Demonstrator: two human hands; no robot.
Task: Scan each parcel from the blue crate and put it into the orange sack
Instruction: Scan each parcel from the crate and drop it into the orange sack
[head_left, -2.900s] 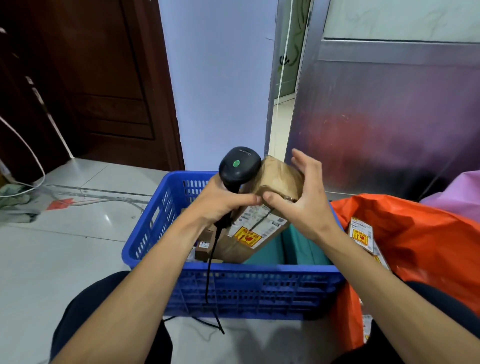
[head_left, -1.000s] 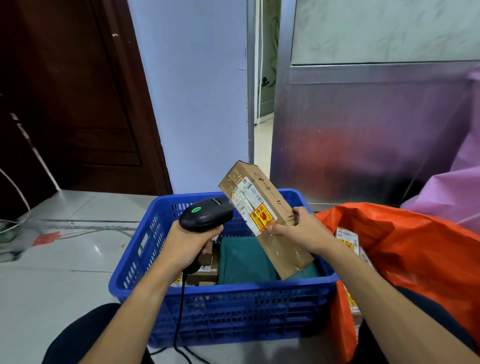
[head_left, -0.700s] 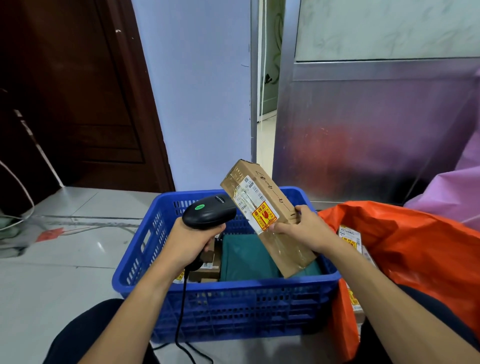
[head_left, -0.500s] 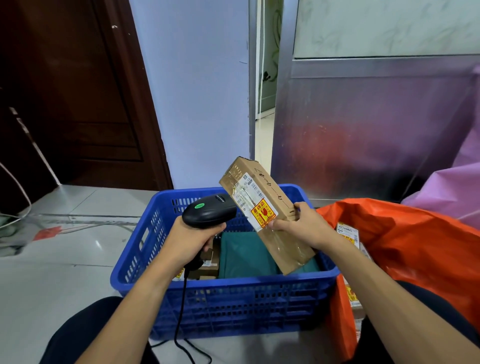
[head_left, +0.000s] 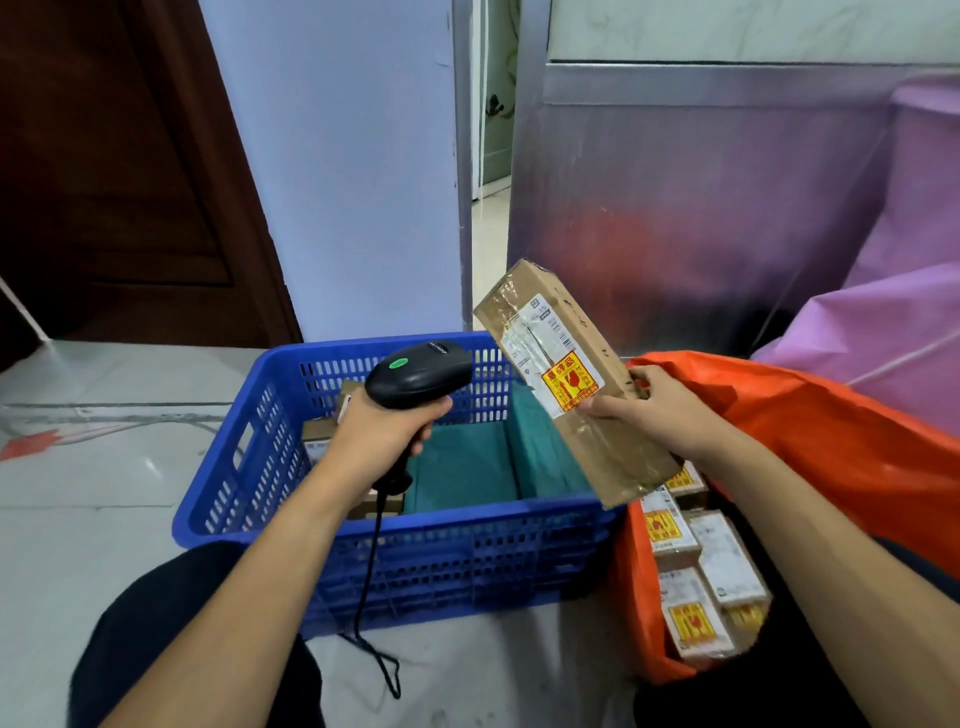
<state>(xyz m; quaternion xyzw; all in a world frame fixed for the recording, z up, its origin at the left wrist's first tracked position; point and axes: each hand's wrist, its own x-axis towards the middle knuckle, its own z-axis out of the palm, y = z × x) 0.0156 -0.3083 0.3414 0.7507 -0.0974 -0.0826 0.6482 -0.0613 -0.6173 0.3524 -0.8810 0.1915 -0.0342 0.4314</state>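
Note:
My right hand (head_left: 660, 410) grips a long brown cardboard parcel (head_left: 571, 379) tilted over the right end of the blue crate (head_left: 363, 540), its white label and yellow fragile sticker facing me. My left hand (head_left: 379, 436) holds a black barcode scanner (head_left: 418, 371) by its handle, the head level with the parcel's label, a short gap between them. Inside the crate lie a green packet (head_left: 467, 467) and small brown boxes (head_left: 322, 431) partly hidden behind my left arm. The orange sack (head_left: 831, 452) lies open at the right with several labelled boxes (head_left: 696, 571) inside.
The scanner's black cable (head_left: 369, 597) hangs down across the crate's front wall to the tiled floor (head_left: 78, 493). A pink sack (head_left: 883, 338) stands behind the orange one. A metal panel (head_left: 701, 208) and a lilac wall rise behind the crate; a dark wooden door is at the left.
The parcel has moved right, from over the crate's middle toward the orange sack, its lower end now over the sack's edge. The scanner stays in my left hand, hardly moved.

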